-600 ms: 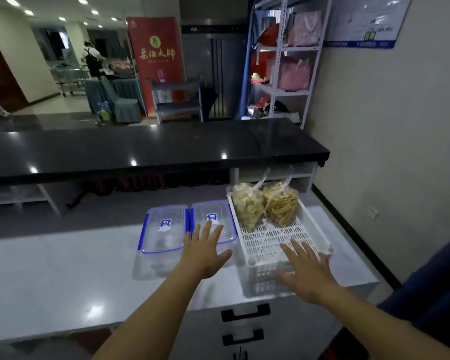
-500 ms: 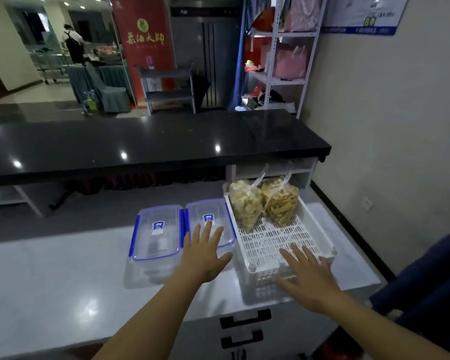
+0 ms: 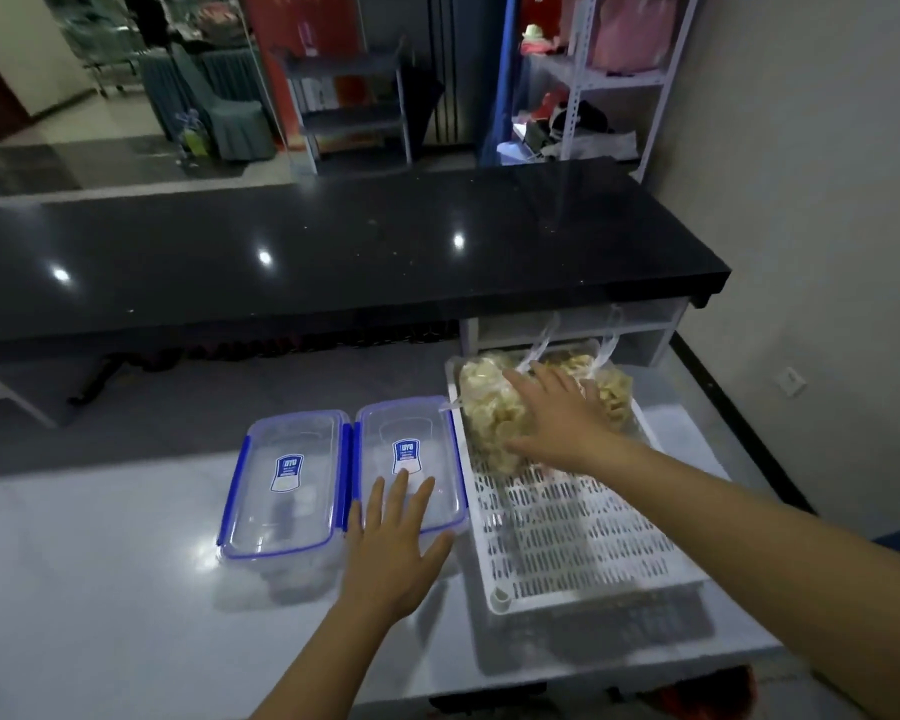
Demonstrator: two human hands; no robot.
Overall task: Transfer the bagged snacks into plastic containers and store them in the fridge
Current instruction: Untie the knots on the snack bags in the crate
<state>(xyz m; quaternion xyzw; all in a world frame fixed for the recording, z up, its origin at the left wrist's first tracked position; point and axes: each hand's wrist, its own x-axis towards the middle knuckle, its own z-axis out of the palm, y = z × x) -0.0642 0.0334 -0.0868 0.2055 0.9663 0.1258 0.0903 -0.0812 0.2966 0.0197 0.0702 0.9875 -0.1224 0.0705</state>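
Two clear bags of pale snacks (image 3: 489, 407) lie half-hidden under my spread right hand (image 3: 557, 413); left hand (image 3: 393, 548) hovers flat, fingers wide, over a blue-clipped clear container (image 3: 411, 459).

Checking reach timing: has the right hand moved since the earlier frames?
Yes. The right hand went from the white slotted plastic basket's near edge to the clear snack bags at its far end.

A pale, glossy tabletop (image 3: 100, 589) carries two clear lidded containers with blue clasps, the left container (image 3: 287, 485) touching the right container (image 3: 411, 454), and just beside them a white slotted basket (image 3: 583, 543) near the tabletop's right end.
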